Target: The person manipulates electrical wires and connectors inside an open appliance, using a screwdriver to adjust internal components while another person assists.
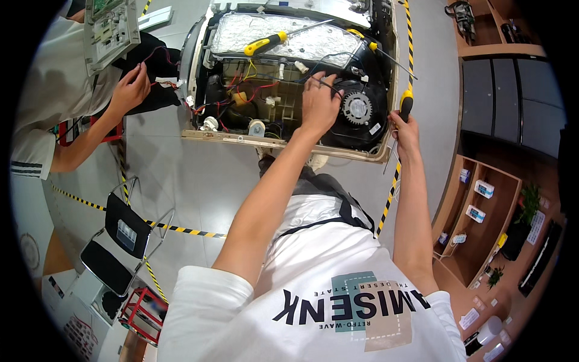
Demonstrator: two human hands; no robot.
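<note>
Label (375, 128) marks housing (354, 135); right hand (406, 131) holds screwdriver (406, 104).

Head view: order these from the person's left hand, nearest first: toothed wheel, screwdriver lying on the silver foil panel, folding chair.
1. Toothed wheel, just right of the left hand.
2. Screwdriver, beyond the hand and leftward, on the silver foil panel.
3. Folding chair, far off at lower left.

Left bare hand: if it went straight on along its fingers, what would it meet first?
Probably the dark near edge of the rectangular, crinkled silver foil-covered panel, just beyond the left hand in the picture. Depth is unclear, so it might pass above instead.
</note>
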